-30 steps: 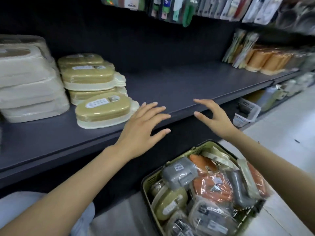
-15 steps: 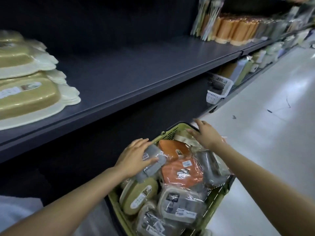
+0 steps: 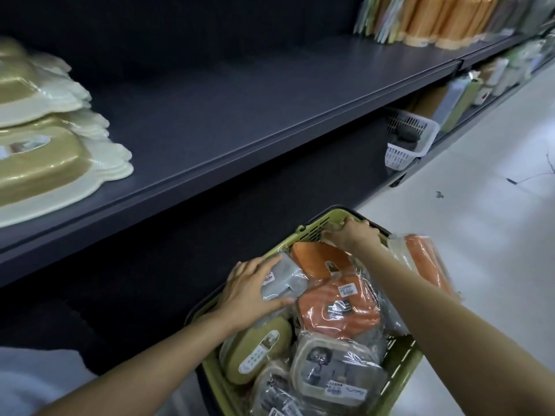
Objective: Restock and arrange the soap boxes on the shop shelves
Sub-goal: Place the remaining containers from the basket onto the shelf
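Observation:
A green basket (image 3: 310,231) on the floor below the shelf holds several wrapped soap boxes: orange (image 3: 339,310), olive (image 3: 258,346), beige (image 3: 330,367) and grey. My left hand (image 3: 249,295) grips the grey soap box (image 3: 286,277) at the basket's near left, fingers over its far side and thumb along its near side. My right hand (image 3: 353,235) reaches to the basket's far end, its fingers curled down by the rim; what they hold is hidden. Olive-and-cream soap boxes (image 3: 39,169) are stacked at the left of the dark shelf (image 3: 240,115).
An orange wrapped box (image 3: 420,259) leans over the basket's right rim beside my right forearm. A small white basket (image 3: 411,130) stands on the lower shelf to the right. Orange packs (image 3: 444,19) line the shelf's far right. White floor (image 3: 480,205) lies to the right.
Both hands dropped from shelf height into the basket as the view tilted down. The left hand closed round the grey box; the right hand went to the far end.

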